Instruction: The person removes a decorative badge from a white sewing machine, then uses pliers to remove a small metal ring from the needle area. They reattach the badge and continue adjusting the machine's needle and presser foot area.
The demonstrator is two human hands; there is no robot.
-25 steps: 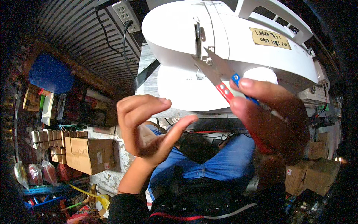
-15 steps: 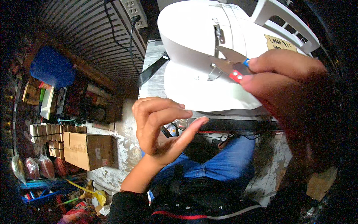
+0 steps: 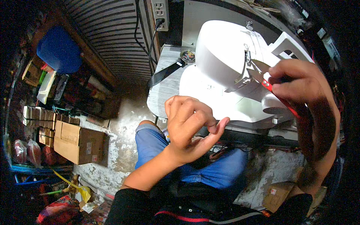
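Note:
A white sewing machine [image 3: 221, 45] stands on the grey table [image 3: 159, 103]. My right hand [image 3: 296, 80] grips thread snips [image 3: 256, 75] with a red handle, the blades pointing left near the machine's metal thread parts and needle area. The blue handle seen before is now hidden by the fingers. In front of the machine bed, my left hand [image 3: 193, 129] is raised with its fingers curled in and the thumb against the index fingertip. Whatever lies in that pinch, if anything, is too small to make out.
A black-strapped round watch [image 3: 187, 56] lies left of the machine. Behind it a power strip [image 3: 160, 15] holds a black plug. At left are a cardboard box [image 3: 77, 142], a blue plastic object [image 3: 59, 50] and a yellow dustpan-like piece [image 3: 84, 193]. Another carton [image 3: 277, 197] sits lower right.
The view has shifted, so the machine shows farther right and lower. My left fingers have curled in toward the thumb. The snips have moved right, beside the machine's needle end.

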